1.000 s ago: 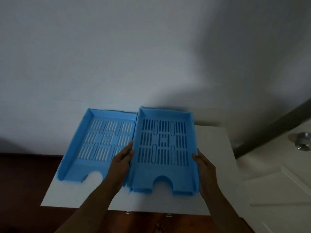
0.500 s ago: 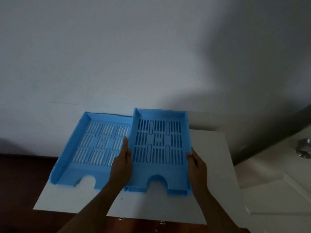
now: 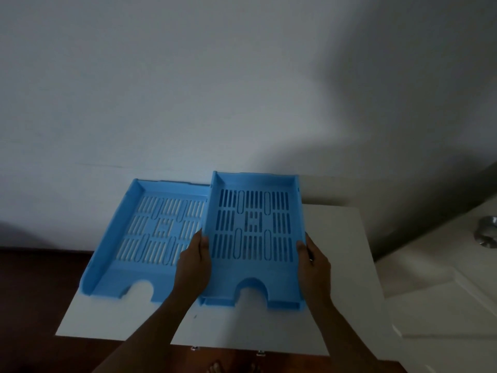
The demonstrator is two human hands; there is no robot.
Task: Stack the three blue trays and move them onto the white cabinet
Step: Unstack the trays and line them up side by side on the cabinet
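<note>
Two blue slotted trays show on the white cabinet top. The left tray lies flat, its notched front edge toward me. The right tray is gripped at both long sides: my left hand holds its left rim and my right hand holds its right rim. Its left side overlaps the left tray's right edge. A second blue rim shows under its front edge, so it may be two trays stacked. I cannot tell for sure.
A plain grey wall rises right behind the cabinet. A white door with a metal knob stands at the right. Dark brown floor lies to the left and below the cabinet's front edge.
The tray in my hands has shifted a little to the left and now covers more of the left tray's right edge. Both hands keep their grip.
</note>
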